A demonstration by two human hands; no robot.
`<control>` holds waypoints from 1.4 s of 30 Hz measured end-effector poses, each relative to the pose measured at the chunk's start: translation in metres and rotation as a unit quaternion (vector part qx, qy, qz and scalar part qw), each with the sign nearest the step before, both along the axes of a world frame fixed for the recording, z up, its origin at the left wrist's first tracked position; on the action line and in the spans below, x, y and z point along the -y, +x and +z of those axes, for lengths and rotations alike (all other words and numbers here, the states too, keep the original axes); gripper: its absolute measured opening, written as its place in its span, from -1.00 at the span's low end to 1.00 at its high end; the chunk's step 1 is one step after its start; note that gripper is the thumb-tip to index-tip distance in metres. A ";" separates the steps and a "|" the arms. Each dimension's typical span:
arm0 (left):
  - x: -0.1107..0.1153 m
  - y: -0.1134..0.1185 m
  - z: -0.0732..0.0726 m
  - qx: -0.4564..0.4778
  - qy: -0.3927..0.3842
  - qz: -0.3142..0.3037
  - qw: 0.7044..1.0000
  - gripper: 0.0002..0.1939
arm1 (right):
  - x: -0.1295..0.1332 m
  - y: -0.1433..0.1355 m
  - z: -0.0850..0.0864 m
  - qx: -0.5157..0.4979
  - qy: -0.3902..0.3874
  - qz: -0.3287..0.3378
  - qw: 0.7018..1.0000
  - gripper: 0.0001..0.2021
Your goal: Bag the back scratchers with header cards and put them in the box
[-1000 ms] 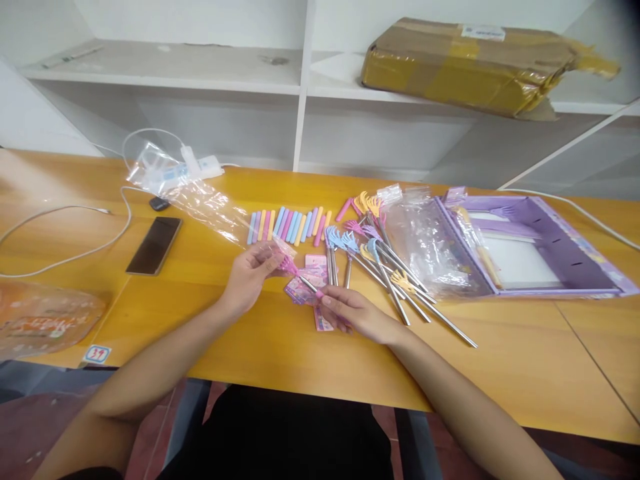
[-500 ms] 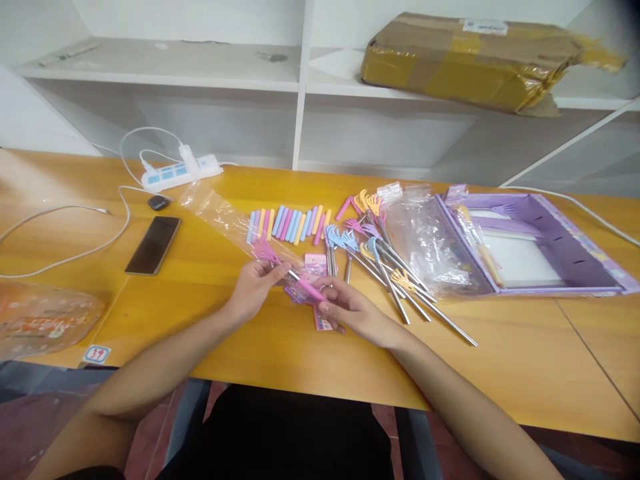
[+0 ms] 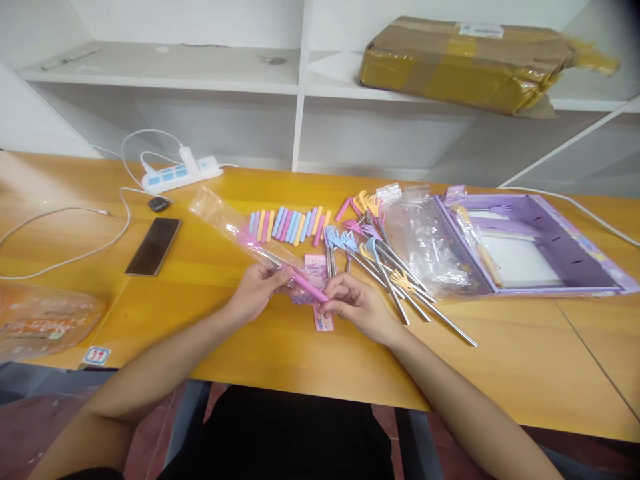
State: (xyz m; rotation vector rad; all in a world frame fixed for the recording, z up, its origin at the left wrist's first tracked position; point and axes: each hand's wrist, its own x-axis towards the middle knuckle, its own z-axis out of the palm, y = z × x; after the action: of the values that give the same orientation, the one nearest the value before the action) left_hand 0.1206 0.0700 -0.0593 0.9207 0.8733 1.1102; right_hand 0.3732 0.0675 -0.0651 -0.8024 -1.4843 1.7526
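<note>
White shelves [image 3: 299, 120] stand along the far side, behind the wooden desk [image 3: 280, 353]. On the shelves, at the right, lies a cardboard box [image 3: 465, 67] wrapped in yellow tape. An open purple box [image 3: 575, 257] sits at the right of the desk, with clear plastic bags [image 3: 425, 240] against its left side. An orange-printed bag [image 3: 47, 320] lies at the near left. Left of the clear bags, metal-rod scratchers [image 3: 395, 267] with yellow, blue, pink and purple claw heads lie in a loose, overlapping spread. In the middle, the pink scratcher [image 3: 310, 288] slants from far left to near right, its claw end and rod inside a clear sleeve [image 3: 220, 213]. The left hand [image 3: 255, 293] has its grip closed around the middle, thumb on top; the right hand [image 3: 363, 310] pinches the near-right end of the pink handle, grip closed. A white power strip [image 3: 183, 175] and a dark phone [image 3: 153, 247] lie to the left. Beyond the hands is a row of pastel tubes [image 3: 290, 225]; pink cards [image 3: 323, 320] lie partly under the held scratcher. A number label [image 3: 97, 355] is at the near-left edge, and a small black fob [image 3: 159, 203] lies beside the power strip.
</note>
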 end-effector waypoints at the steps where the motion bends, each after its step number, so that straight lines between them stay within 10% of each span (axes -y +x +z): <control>1: 0.003 0.002 -0.002 -0.008 0.002 -0.026 1.000 -0.61 | 0.001 -0.001 -0.001 0.012 0.023 -0.015 1.000 -0.63; 14: 0.021 0.011 -0.006 -0.175 0.041 -0.166 0.970 -0.63 | 0.015 -0.008 -0.020 0.203 0.407 -0.106 0.884 -0.45; 23: 0.010 0.003 -0.004 -0.173 0.062 -0.121 0.975 -0.48 | 0.004 0.004 -0.008 0.183 0.440 -0.083 0.875 -0.59; 31: 0.005 0.003 -0.003 -0.121 0.048 -0.155 0.979 -0.45 | 0.000 0.009 -0.003 0.217 0.620 -0.086 0.749 -0.70; 42: 0.016 0.008 -0.011 -0.123 0.038 -0.229 0.965 -0.51 | 0.004 -0.002 0.001 0.171 0.510 -0.056 0.841 -0.92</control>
State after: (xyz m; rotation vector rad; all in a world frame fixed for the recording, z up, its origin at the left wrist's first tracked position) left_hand 0.1285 0.0542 -0.0699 1.2686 0.7657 0.6408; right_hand 0.3712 0.0635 -0.0641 -0.5879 -2.2064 0.5199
